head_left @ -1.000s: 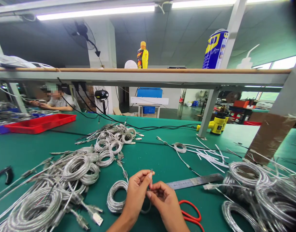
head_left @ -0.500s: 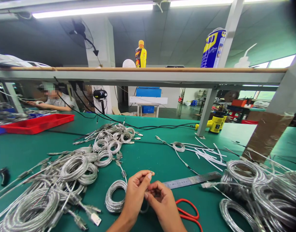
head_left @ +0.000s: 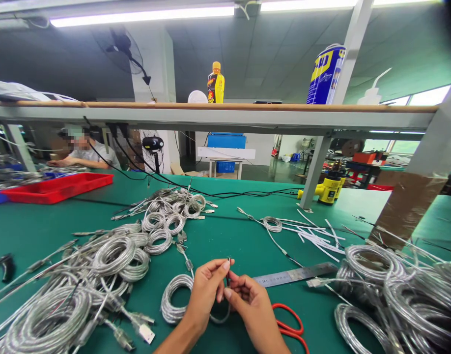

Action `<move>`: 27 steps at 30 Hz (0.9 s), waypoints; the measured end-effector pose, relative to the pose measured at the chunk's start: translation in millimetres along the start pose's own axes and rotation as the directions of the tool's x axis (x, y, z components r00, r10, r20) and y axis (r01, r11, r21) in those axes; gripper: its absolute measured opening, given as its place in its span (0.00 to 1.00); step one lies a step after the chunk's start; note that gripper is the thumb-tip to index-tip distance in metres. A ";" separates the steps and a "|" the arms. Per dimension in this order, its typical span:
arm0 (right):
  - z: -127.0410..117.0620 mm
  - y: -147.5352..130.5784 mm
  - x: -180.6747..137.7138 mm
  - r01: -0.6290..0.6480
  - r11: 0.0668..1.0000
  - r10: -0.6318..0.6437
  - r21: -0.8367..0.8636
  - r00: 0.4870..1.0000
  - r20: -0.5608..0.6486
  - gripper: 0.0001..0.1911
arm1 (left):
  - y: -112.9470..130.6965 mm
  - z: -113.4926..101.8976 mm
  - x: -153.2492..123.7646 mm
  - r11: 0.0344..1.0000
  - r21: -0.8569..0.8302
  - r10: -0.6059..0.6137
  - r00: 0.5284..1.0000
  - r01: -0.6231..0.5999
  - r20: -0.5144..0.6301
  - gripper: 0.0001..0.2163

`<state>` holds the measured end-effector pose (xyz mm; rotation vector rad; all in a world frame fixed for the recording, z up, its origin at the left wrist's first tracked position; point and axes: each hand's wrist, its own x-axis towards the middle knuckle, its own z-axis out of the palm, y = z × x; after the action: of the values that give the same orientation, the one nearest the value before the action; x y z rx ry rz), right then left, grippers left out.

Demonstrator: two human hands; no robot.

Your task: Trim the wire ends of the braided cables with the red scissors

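Observation:
My left hand point(head_left: 205, 292) and my right hand point(head_left: 252, 309) meet low in the middle of the view, over the green table point(head_left: 233, 241). Both pinch the thin end of a silver cable point(head_left: 228, 269) that sticks up between their fingertips. The coil of this cable point(head_left: 173, 300) lies on the table just left of my left hand. Red-handled scissors point(head_left: 289, 325) lie under my right wrist. A steel ruler point(head_left: 297, 274) rests just beyond my right hand.
Heaps of coiled silver cables lie at the left point(head_left: 100, 265) and right point(head_left: 395, 290). White cable ties point(head_left: 317, 233) are scattered beyond the ruler. A red tray point(head_left: 58, 187) sits far left, where another person point(head_left: 85, 152) works. Bottles stand on the shelf point(head_left: 225, 110) overhead.
My hands have stayed together on the cable end, fingers shifting slightly; the tip now stands a little higher between them. The view has barely moved.

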<state>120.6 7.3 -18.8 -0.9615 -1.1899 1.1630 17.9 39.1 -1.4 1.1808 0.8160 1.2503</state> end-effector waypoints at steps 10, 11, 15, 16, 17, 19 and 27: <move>8.9 -6.3 -10.8 0.135 0.978 -0.129 -0.160 0.991 0.048 0.06 | 18.4 14.5 -17.5 0.995 0.041 0.099 0.987 -0.095 -0.130 0.08; 9.1 -7.2 -12.0 0.150 0.971 -0.144 -0.183 0.988 0.048 0.05 | 19.8 15.7 -19.2 0.995 0.035 0.097 0.986 -0.093 -0.135 0.08; 9.9 -12.0 -15.5 0.209 0.947 -0.204 -0.245 0.978 0.046 0.03 | 24.1 19.3 -23.6 0.996 0.001 0.085 0.988 -0.085 -0.130 0.09; 10.2 -13.2 -16.0 0.221 0.942 -0.216 -0.254 0.975 0.046 0.02 | 25.1 20.0 -24.2 0.996 -0.004 0.086 0.988 -0.087 -0.127 0.09; 10.4 -14.3 -16.4 0.229 0.937 -0.226 -0.262 0.973 0.044 0.02 | 26.2 20.5 -24.8 0.996 -0.007 0.090 0.988 -0.091 -0.122 0.09; 10.8 -16.1 -17.1 0.242 0.931 -0.241 -0.274 0.970 0.038 0.02 | 28.2 21.3 -26.0 0.995 -0.005 0.101 0.989 -0.102 -0.105 0.09; 11.0 -16.2 -17.4 0.250 0.932 -0.254 -0.263 0.967 0.018 0.03 | 30.4 21.8 -26.3 0.992 0.050 0.119 0.990 -0.115 -0.080 0.08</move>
<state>112.3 -13.0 -4.5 -0.9792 -1.4339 0.8037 25.5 6.3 29.5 1.2352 0.8497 1.3910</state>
